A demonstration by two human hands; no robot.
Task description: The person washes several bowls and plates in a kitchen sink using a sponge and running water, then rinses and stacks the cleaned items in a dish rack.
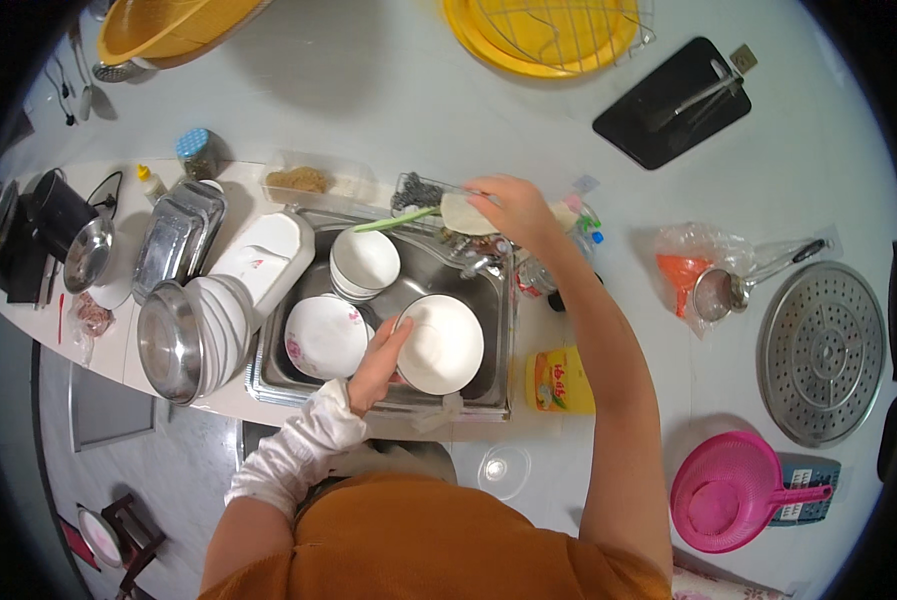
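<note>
My left hand [379, 365] grips the rim of a white bowl [441, 345], held over the right part of a stainless steel sink [426, 271]. Beside it in the sink are a white plate with pink flowers [327, 337] and a stack of white bowls [366, 261]. My right hand [510, 214] is at the back right, above the faucet [484, 262], at a pale cloth-like item [465, 215] by a wire rack. Its fingertips meet that item's upper edge; whether they grip it is unclear. A green strip, perhaps a handle, extends leftward from it.
Left of the sink stand stacked white plates [227, 330], steel basins [169, 341] and metal trays [170, 244]. Behind it are a clear plastic container [343, 187] and a dark steel scourer [417, 191]. A yellow jug [559, 380] stands to the right. Strainers and a black cutting board [662, 112] hang on the wall.
</note>
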